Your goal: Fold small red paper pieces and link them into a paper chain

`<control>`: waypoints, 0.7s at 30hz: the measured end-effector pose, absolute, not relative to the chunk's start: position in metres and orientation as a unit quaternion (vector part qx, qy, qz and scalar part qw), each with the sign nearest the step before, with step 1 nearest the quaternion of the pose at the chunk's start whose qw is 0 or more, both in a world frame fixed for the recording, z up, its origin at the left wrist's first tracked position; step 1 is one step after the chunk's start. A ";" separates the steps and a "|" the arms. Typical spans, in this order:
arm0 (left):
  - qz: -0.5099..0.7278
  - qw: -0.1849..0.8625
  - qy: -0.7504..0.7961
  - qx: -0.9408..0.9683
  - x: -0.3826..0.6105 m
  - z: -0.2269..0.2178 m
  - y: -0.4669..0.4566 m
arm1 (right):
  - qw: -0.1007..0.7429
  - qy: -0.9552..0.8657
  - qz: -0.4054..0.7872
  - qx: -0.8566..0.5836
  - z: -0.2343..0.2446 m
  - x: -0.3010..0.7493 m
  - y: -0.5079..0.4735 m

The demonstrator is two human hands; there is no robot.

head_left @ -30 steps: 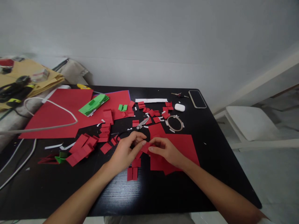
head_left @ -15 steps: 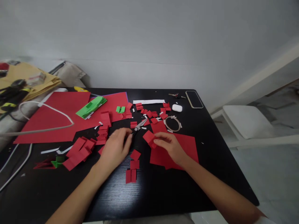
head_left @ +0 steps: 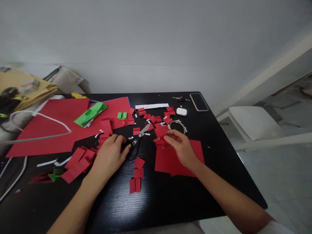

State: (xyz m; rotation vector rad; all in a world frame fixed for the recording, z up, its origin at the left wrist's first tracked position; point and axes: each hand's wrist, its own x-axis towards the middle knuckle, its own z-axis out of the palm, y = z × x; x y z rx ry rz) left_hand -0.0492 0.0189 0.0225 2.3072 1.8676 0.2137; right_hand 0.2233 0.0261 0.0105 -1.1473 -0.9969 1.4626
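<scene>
My right hand (head_left: 181,149) pinches a folded red paper piece (head_left: 159,141) between thumb and fingers, above a stack of red paper sheets (head_left: 179,162). My left hand (head_left: 109,156) lies low over the table, thumb and fingers apart with nothing visible between them. By its thumb are the black handles of grey-bladed scissors (head_left: 141,132), partly covered at the edge. Small folded red papers (head_left: 104,138) sit just beyond the left hand, partly hidden by it. Several red squares (head_left: 138,173) form a short column between my forearms.
Green paper strips (head_left: 90,114) lie on large red sheets (head_left: 51,126) at left. Larger red folded pieces (head_left: 79,162) sit beside my left forearm. Tape roll (head_left: 177,126), white case (head_left: 181,111), keys (head_left: 180,98) and phone (head_left: 199,102) are at back right. A white cable (head_left: 44,113) loops at left.
My left hand has drawn left and back, uncovering the scissors' handles. The red paper in my right hand has turned and now shows its folds. The view has shifted slightly.
</scene>
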 end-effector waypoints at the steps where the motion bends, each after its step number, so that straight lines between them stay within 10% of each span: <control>1: 0.068 0.091 0.623 0.774 -0.047 0.023 0.018 | 0.494 -0.403 0.606 -0.475 0.010 0.224 0.027; 12: -0.045 0.099 0.643 0.758 -0.025 0.027 0.015 | 0.515 -0.381 0.623 -0.449 0.003 0.228 0.035; 21: 0.171 0.304 0.565 0.748 -0.057 0.037 0.017 | 0.539 -0.365 0.599 -0.467 0.008 0.234 0.039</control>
